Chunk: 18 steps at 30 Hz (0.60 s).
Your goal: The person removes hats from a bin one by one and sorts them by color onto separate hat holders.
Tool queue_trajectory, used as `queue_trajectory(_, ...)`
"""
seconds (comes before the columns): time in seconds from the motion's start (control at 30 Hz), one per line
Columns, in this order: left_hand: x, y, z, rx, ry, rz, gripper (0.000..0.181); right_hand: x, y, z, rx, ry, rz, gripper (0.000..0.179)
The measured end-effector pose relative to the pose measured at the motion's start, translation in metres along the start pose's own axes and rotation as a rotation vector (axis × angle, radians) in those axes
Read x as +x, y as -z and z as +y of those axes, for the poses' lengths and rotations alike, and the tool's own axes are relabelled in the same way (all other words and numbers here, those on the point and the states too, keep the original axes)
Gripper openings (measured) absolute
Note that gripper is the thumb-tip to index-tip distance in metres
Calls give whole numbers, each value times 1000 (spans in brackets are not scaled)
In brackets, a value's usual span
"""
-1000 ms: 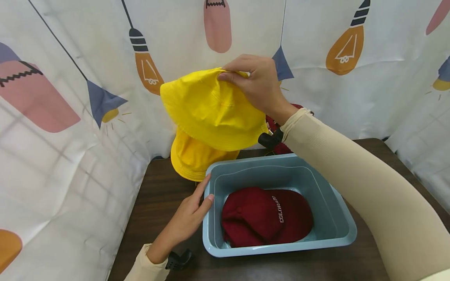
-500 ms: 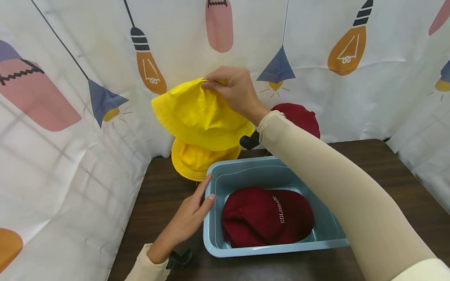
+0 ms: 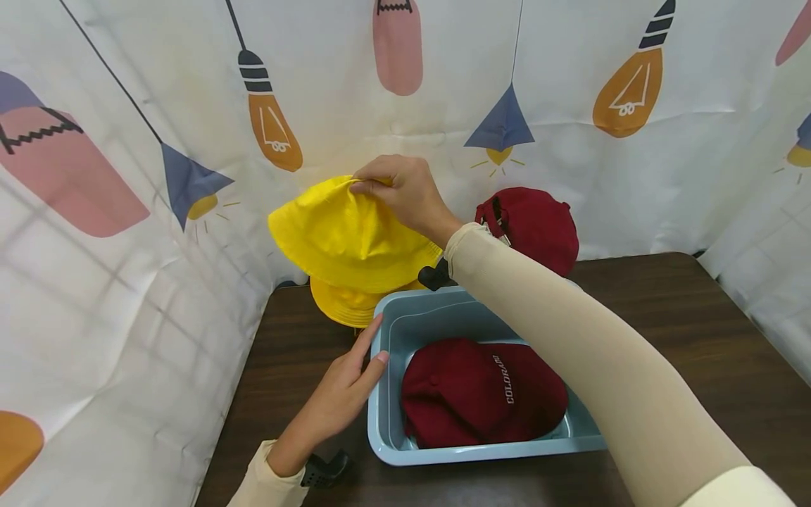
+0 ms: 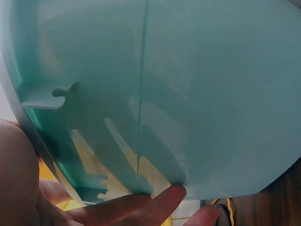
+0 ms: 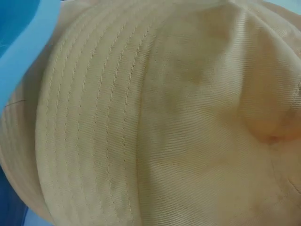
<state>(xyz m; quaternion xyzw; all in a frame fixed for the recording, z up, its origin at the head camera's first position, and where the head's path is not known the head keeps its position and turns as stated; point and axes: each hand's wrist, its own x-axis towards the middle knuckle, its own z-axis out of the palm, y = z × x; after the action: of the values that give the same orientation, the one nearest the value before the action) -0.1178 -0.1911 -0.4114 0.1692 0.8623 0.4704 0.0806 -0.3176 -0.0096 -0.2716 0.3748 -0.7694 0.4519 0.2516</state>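
My right hand (image 3: 402,190) pinches the crown of a bright yellow bucket hat (image 3: 355,239) between thumb and fingers. This hat hangs tilted over a second yellow bucket hat (image 3: 345,303) behind the bin's left corner, overlapping most of it. Stitched rows on the brim of the held hat (image 5: 94,117) fill much of the right wrist view. My left hand (image 3: 342,387) holds the left rim of a light blue plastic bin (image 3: 375,408), with fingers (image 4: 160,202) against its outer wall. Inside the bin lies a dark red cap (image 3: 456,394) lettered COLORADO.
Another dark red cap (image 3: 538,229) sits behind the bin, its back strap toward the left. Everything stands on a dark wooden table (image 3: 671,317). A white curtain (image 3: 437,127) printed with lamps and bulbs borders the table at the back and sides.
My right hand has moved left and down with the yellow bucket hat, closer over the other yellow hat. The red cap behind has come into view. My left hand stays at the rim.
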Motion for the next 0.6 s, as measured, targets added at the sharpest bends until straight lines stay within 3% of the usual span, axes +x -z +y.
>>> queue_trajectory(0.6,0,-1,0,-7,18,4,66,-23,-21,15,5,-92,-72,24)
